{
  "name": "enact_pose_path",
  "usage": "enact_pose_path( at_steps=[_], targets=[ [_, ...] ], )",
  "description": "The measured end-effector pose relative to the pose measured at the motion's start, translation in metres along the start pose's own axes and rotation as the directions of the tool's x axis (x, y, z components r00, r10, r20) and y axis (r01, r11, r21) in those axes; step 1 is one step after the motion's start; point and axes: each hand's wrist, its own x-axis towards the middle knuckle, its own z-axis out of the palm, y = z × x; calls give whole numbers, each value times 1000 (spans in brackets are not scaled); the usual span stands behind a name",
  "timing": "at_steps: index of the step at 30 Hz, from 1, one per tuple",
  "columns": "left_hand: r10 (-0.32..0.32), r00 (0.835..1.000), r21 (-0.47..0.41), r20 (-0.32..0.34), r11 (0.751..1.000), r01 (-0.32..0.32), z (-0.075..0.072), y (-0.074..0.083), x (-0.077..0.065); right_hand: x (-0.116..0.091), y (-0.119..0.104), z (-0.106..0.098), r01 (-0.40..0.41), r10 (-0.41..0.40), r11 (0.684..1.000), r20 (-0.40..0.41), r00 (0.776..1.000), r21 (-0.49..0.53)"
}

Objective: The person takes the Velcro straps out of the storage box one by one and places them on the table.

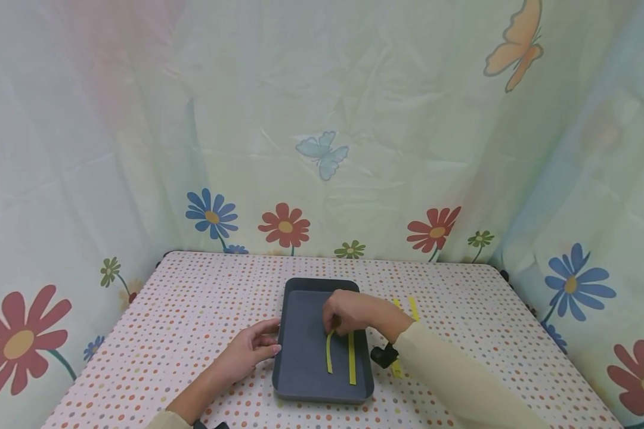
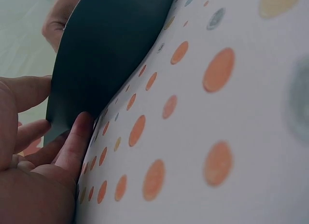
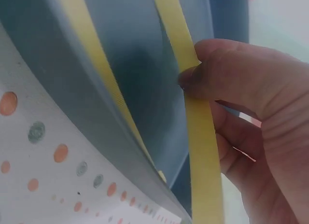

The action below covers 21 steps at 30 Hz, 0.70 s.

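Note:
A dark grey rectangular tray [image 1: 303,357] lies on the table in front of me. My right hand [image 1: 349,313] is over its inside and pinches a yellow ribbon [image 3: 203,151] between thumb and fingers. In the head view, the near end of this ribbon hangs down close over the tray's floor. A second yellow ribbon [image 1: 352,363] lies lengthwise in the tray, near the right wall. On the left, my left hand [image 1: 247,351] touches the outside of the tray wall [image 2: 96,55] with its fingertips, fingers loosely bent and not wrapped round it.
More yellow strips [image 1: 414,308] lie on the table to the right of the tray, partly hidden by my right forearm. The table [image 1: 214,298] has a dotted white cover. Curtains [image 1: 257,149] printed with flowers and butterflies stand behind it and at both sides.

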Motion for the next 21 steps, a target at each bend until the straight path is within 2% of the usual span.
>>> enact_pose_path(
  at_steps=[15, 21],
  targets=[
    [-14, 1000, 29, -11, 999, 14, 0, 0, 0, -21, 11, -11, -55, 63, 994, -82, 995, 99],
    [-14, 1000, 24, -4, 1000, 14, -1, 0, 1, -29, 15, -11, -29, 48, 991, -147, 988, 129]
  ],
)
